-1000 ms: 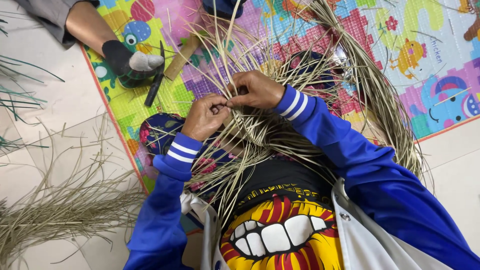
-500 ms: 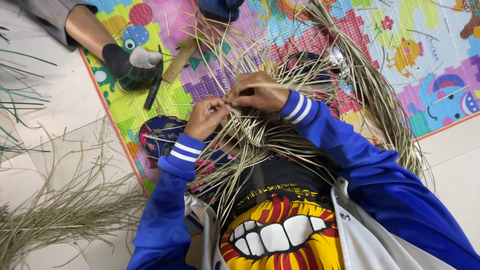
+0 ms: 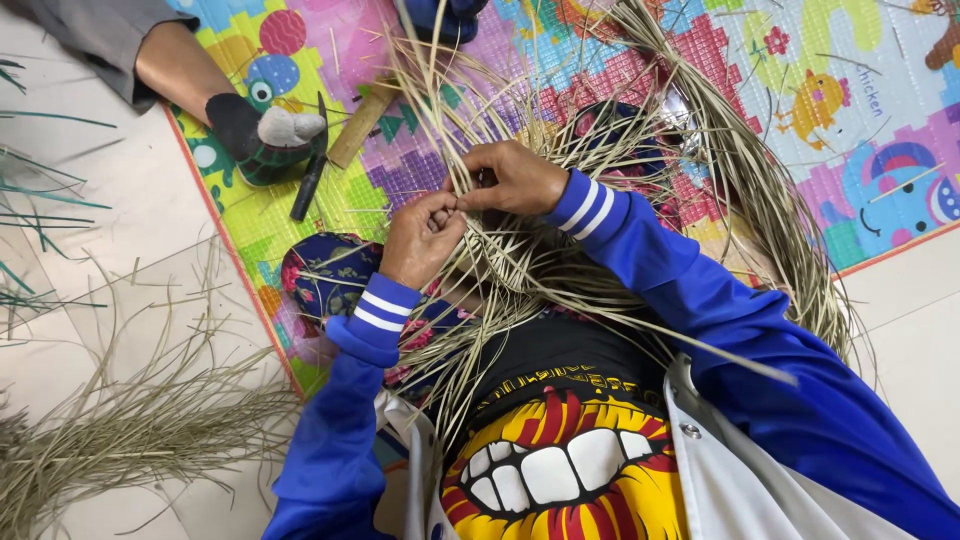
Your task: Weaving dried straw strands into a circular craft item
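A tangle of long pale dried grass strips [image 3: 560, 270] lies across my lap and fans out over the mat. My left hand [image 3: 420, 240] pinches a few of these strips between thumb and fingers. My right hand [image 3: 512, 178] is just above and to the right, fingers closed on strips of the same bunch. The two hands touch at the fingertips. Both arms wear blue sleeves with white-striped cuffs.
A colourful play mat [image 3: 860, 120] covers the floor ahead. Another person's socked foot [image 3: 265, 140] rests at the upper left, beside a dark-handled tool [image 3: 308, 180] and a wooden stick [image 3: 358, 128]. A loose heap of dried grass [image 3: 130, 430] lies on the tiles at left.
Both hands have shifted slightly up and right along the strips, staying pinched together. The other person's foot has barely moved.
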